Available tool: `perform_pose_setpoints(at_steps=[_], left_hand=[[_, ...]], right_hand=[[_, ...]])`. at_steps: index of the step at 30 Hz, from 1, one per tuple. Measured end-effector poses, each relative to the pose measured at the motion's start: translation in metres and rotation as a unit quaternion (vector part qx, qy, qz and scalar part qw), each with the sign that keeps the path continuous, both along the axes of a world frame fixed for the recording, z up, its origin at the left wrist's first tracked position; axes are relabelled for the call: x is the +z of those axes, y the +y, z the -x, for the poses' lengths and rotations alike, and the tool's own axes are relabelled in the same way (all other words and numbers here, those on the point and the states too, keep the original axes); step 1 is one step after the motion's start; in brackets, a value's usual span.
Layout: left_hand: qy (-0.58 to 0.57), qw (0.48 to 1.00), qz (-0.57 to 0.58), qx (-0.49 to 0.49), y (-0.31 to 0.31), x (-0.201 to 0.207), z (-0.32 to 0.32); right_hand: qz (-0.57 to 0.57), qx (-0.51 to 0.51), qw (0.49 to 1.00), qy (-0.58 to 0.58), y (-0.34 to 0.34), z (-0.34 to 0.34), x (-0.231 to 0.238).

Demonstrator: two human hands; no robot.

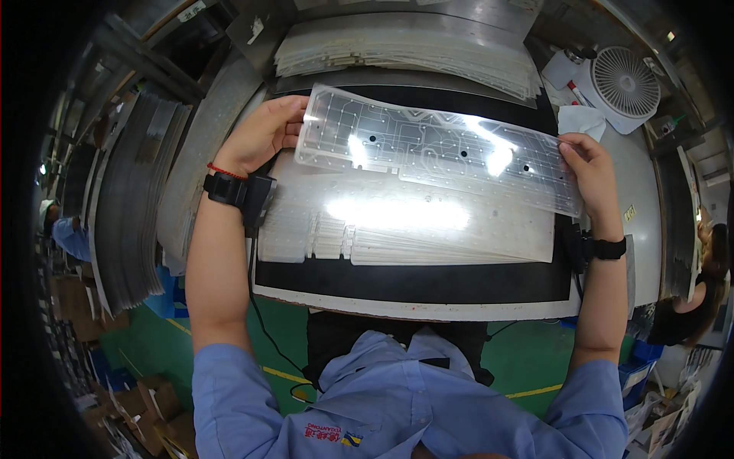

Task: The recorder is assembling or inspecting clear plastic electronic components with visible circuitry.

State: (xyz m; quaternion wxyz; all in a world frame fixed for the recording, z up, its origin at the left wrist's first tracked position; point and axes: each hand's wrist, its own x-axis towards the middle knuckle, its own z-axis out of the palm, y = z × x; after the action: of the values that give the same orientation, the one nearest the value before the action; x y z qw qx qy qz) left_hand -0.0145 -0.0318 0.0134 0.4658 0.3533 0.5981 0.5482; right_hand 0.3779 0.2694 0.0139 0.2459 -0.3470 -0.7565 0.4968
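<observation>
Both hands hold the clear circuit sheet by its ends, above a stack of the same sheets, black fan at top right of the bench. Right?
Not quite: the fan is white, not black, as the head view shows. The rest stands: the left hand and the right hand hold the clear circuit sheet by its ends, above the stack of like sheets on the bench.

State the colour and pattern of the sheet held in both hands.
Clear, with fine circuit-like lines and dark dots: sheet, head view.
</observation>
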Motion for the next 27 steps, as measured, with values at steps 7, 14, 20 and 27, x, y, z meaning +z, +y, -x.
perform_pose_setpoints(at_steps=[7, 14, 20, 27], left_hand=[[0.310, 0.924, -0.079, -0.210, 0.013, 0.028, -0.090], [0.558, 0.769, -0.114, -0.291, 0.023, 0.016, -0.150], [0.578, 0.752, -0.104, -0.300, 0.024, 0.014, -0.158], [0.571, 0.757, -0.099, -0.302, 0.025, 0.013, -0.156]], right_hand=[[-0.247, 0.060, 0.965, -0.062, -0.015, 0.003, 0.011], [-0.392, 0.240, 0.887, -0.046, -0.070, 0.011, 0.036], [-0.420, 0.378, 0.818, -0.110, -0.104, 0.021, 0.031], [-0.473, 0.369, 0.786, -0.148, -0.112, 0.027, 0.028]])
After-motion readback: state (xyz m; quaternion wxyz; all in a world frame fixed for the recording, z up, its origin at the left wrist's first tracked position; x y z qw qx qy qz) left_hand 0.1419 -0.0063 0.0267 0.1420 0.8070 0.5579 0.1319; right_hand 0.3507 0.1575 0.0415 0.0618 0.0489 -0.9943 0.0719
